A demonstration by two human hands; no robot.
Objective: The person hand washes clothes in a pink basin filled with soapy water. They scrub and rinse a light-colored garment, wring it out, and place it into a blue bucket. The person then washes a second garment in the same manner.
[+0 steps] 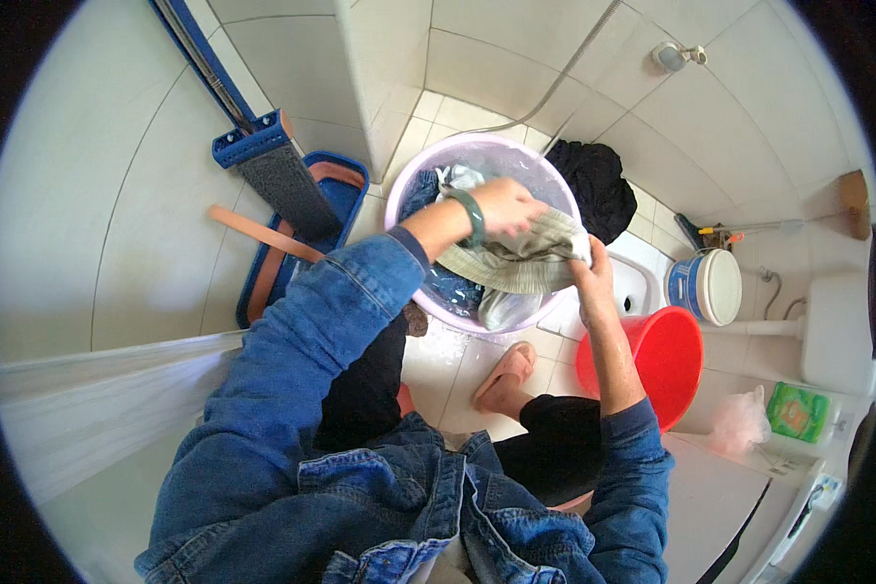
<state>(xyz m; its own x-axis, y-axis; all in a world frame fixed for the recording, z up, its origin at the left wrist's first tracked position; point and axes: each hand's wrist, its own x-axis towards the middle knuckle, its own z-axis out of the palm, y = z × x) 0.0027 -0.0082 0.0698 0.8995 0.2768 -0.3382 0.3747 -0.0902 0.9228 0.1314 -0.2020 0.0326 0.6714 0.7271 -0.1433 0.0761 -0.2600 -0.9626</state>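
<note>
A light, striped brimmed cloth hat (522, 255) is stretched over a pale purple plastic basin (409, 164) of water. My right hand (591, 274) grips the hat's edge at the basin's right rim. My left hand (507, 208), with a green bangle (471, 217) on the wrist, lies over the hat's upper part. It is slightly blurred, and whether its fingers grip the cloth cannot be told. Dark blue denim (456, 288) and a whitish wet cloth or bag (507, 308) lie in the basin under the hat.
Black cloth (591, 190) lies behind the basin, by a squat toilet pan (631, 285). A red bucket (671, 365) and a lidded white pail (719, 287) stand at the right. A flat mop (288, 186) rests in a blue folding tub (358, 175) at the left. A shower hose (555, 87) hangs behind.
</note>
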